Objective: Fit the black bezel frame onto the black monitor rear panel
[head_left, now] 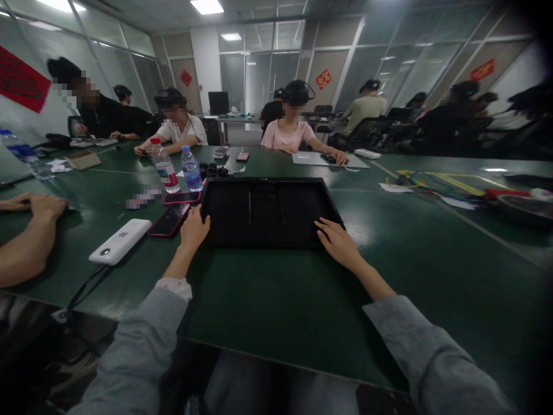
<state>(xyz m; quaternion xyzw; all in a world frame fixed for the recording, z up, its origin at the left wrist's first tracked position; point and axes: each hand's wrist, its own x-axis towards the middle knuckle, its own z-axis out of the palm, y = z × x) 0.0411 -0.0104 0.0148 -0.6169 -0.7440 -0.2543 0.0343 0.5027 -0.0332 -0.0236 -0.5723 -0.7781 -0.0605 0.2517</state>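
Note:
A flat black monitor panel (268, 212) lies back-up on the green table (276, 300) in front of me. My left hand (194, 229) grips its near left corner, fingers curled round the edge. My right hand (337, 241) rests on its near right corner, fingers wrapped over the edge. Both arms wear grey sleeves.
Left of the panel lie two red-cased phones (169, 220), a white power bank (120, 241) with a cable, and two water bottles (165, 166). Another person's forearm (26, 245) rests at the far left. Several people sit across the table. Cables (432, 183) lie at the right.

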